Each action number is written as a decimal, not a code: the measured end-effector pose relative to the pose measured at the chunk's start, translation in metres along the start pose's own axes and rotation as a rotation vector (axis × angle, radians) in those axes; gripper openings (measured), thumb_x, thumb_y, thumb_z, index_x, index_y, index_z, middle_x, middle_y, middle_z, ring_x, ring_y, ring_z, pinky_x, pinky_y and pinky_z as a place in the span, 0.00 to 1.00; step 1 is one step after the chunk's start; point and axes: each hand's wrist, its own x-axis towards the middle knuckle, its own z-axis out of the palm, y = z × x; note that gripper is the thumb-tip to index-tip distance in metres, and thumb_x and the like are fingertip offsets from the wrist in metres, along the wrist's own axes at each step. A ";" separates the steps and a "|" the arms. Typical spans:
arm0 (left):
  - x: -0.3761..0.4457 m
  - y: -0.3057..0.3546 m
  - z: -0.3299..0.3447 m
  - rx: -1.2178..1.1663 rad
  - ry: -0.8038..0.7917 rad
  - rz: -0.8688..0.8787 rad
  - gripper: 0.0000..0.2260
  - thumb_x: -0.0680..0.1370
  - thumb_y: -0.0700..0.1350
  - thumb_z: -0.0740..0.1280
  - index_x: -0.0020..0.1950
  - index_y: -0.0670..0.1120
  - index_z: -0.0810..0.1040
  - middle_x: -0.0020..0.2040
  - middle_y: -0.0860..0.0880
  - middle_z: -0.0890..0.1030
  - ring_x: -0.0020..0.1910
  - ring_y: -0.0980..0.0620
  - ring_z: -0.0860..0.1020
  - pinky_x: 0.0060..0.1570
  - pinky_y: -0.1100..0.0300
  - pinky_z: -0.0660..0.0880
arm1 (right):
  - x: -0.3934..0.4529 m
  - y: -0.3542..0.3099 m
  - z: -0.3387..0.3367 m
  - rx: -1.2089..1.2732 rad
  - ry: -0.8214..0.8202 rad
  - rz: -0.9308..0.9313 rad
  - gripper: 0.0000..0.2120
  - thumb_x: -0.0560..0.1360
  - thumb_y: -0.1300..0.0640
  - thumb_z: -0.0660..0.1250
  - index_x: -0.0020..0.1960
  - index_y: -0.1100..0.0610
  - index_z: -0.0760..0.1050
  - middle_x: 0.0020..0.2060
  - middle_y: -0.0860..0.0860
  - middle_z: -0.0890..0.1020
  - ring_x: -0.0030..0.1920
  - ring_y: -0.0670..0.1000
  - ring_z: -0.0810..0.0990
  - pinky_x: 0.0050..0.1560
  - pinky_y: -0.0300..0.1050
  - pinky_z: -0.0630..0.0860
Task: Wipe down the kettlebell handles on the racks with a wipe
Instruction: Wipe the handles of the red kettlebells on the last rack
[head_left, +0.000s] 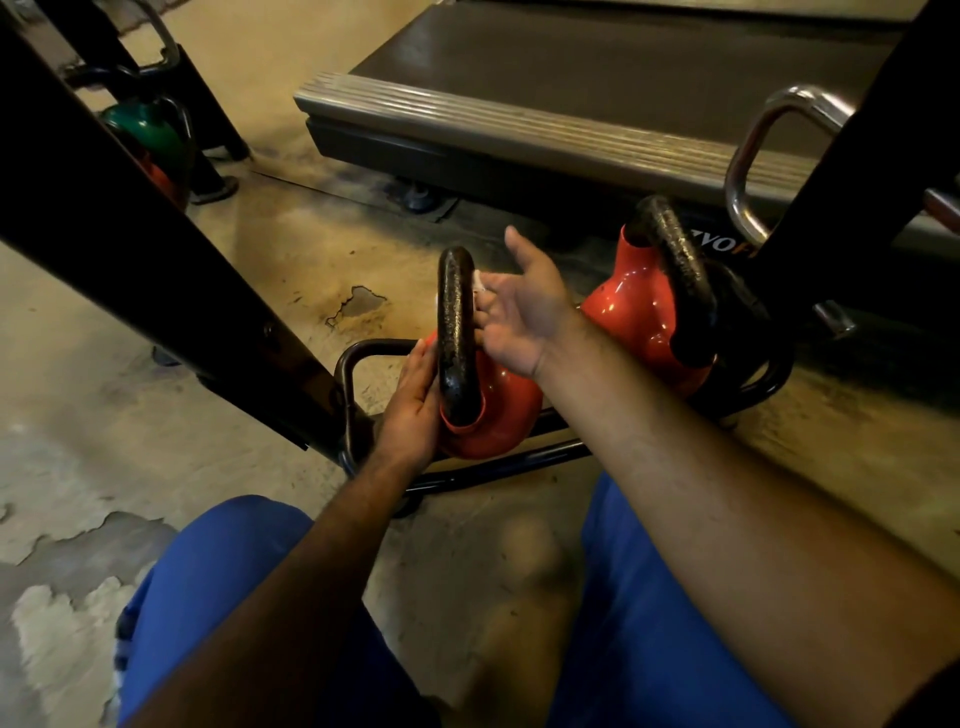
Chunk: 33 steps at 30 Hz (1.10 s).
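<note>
Two red kettlebells sit on the low black rack (358, 358). The nearer red kettlebell (498, 410) has a black handle (456, 322) that arches upright. My left hand (413, 405) rests flat against the left side of that handle and body, fingers straight. My right hand (524, 306) is palm-up just right of the handle, thumb raised, and its fingers press a small white wipe (479, 283) against the handle's inner side. The second red kettlebell (639, 312) with its black handle (680, 270) stands to the right, untouched.
A thick black rack post (156, 249) slants across the left. A green kettlebell (150, 130) sits on a rack at the far left. A treadmill deck (519, 130) lies behind. A chrome handle (753, 156) hangs at right beside another black post. My blue-trousered knees are below.
</note>
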 end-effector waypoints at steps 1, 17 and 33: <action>-0.001 0.000 0.000 0.005 0.004 -0.002 0.21 0.81 0.61 0.58 0.75 0.68 0.60 0.78 0.53 0.63 0.76 0.49 0.62 0.71 0.37 0.65 | -0.001 0.003 -0.005 -0.011 0.007 -0.014 0.40 0.80 0.35 0.55 0.80 0.62 0.56 0.73 0.64 0.70 0.72 0.61 0.70 0.74 0.58 0.65; -0.010 0.010 0.002 0.025 0.026 0.032 0.21 0.84 0.55 0.57 0.75 0.69 0.58 0.78 0.54 0.61 0.77 0.54 0.60 0.74 0.42 0.62 | -0.029 0.025 -0.029 -0.244 -0.016 0.036 0.42 0.74 0.30 0.60 0.70 0.64 0.72 0.48 0.57 0.85 0.43 0.51 0.85 0.45 0.45 0.79; -0.012 0.015 0.001 0.020 0.052 0.018 0.25 0.81 0.61 0.56 0.77 0.59 0.61 0.79 0.55 0.59 0.78 0.55 0.58 0.75 0.42 0.59 | -0.018 0.012 -0.013 -0.088 -0.026 0.099 0.54 0.64 0.21 0.62 0.71 0.65 0.71 0.62 0.64 0.79 0.60 0.61 0.78 0.73 0.59 0.66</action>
